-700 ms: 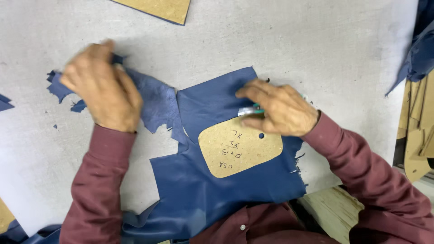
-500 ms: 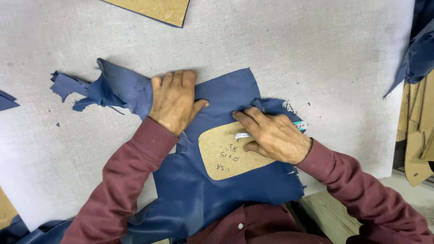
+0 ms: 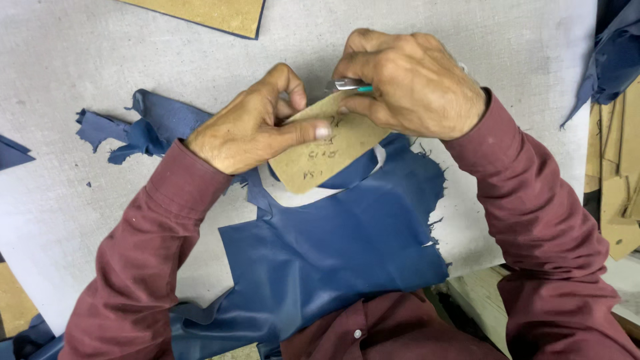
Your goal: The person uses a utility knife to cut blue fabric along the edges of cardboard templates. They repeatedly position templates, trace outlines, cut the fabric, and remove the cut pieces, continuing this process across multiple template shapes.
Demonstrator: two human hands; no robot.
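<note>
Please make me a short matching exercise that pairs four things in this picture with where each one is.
Things:
1. tan template
2. blue leather sheet
3. blue scraps
4. small knife

Places:
a. in the right hand
b. flat on the grey table, a piece cut out
c. pinched by the left hand
d. crumpled beside the left wrist

Pairs: 1-c, 2-b, 3-d, 4-a

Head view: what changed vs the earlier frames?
The tan cardboard template was lifted off the blue leather sheet, leaving a cut-out hole there. The left hand left the scraps and now pinches the template; the right hand rose with it. The right hand still holds the small knife; the sheet stayed put.
</note>
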